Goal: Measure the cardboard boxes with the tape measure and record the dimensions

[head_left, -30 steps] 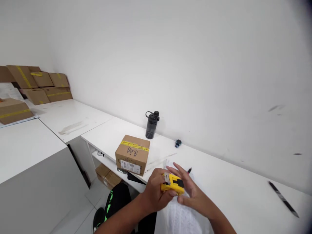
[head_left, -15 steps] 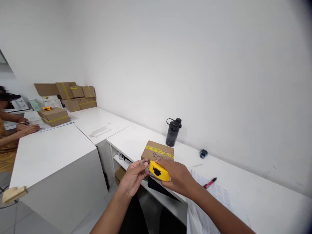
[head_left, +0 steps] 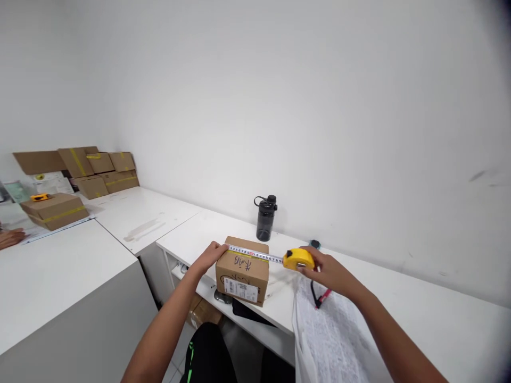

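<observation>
A small cardboard box [head_left: 242,272] with yellow tape and a white label sits near the front edge of the white desk [head_left: 399,308]. My left hand [head_left: 211,254] pinches the end of a white measuring tape [head_left: 255,254] against the box's top left edge. The tape runs across the box top to a yellow tape-measure case [head_left: 297,258], which my right hand [head_left: 325,271] grips just right of the box, above the desk.
A black water bottle [head_left: 265,217] stands by the wall behind the box. Printed paper [head_left: 331,335] and a red pen [head_left: 322,297] lie under my right arm. Several cardboard boxes [head_left: 96,167] are stacked far left; another person's hand [head_left: 10,238] rests at the left edge.
My hands moved apart from in front of me to the box, pulling the tape out across its top. The left hand now holds the tape end at the box's left edge.
</observation>
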